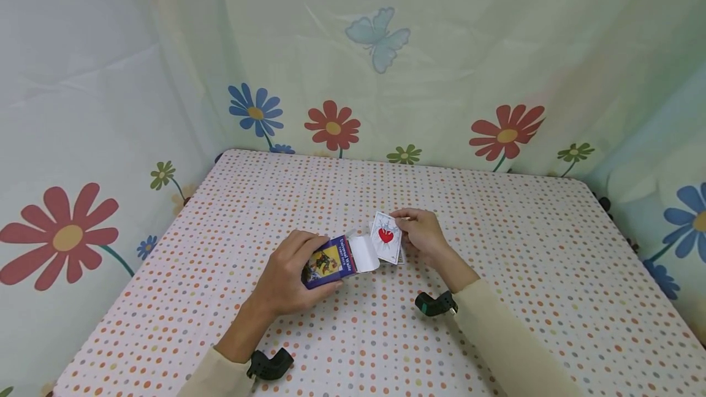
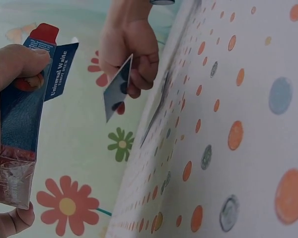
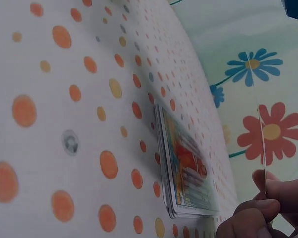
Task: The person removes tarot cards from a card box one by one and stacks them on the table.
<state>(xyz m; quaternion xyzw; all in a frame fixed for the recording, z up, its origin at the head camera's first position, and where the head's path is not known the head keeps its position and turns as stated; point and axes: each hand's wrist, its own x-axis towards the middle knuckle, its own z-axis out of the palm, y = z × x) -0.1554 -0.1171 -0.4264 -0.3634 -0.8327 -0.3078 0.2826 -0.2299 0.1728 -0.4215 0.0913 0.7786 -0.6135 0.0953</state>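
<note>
My left hand (image 1: 289, 274) grips a purple tarot card box (image 1: 330, 262) with a yellow picture, its white flap (image 1: 364, 253) standing open toward the right. In the left wrist view the thumb presses on the box (image 2: 22, 119) near its open end. With thumb and fingers, my right hand (image 1: 421, 233) pinches a single card (image 1: 385, 236) showing a red heart. Seen edge-on in the right wrist view, that card (image 3: 262, 148) is raised off the table. Below it a small stack of cards (image 3: 186, 168) lies on the cloth, mostly covered by the held card in the head view.
A polka-dot cloth (image 1: 276, 195) covers the table. Behind and beside it hang curtains (image 1: 430, 97) printed with flowers and a butterfly. Black wrist cameras are strapped to both wrists, the left one (image 1: 270, 364) low over the cloth.
</note>
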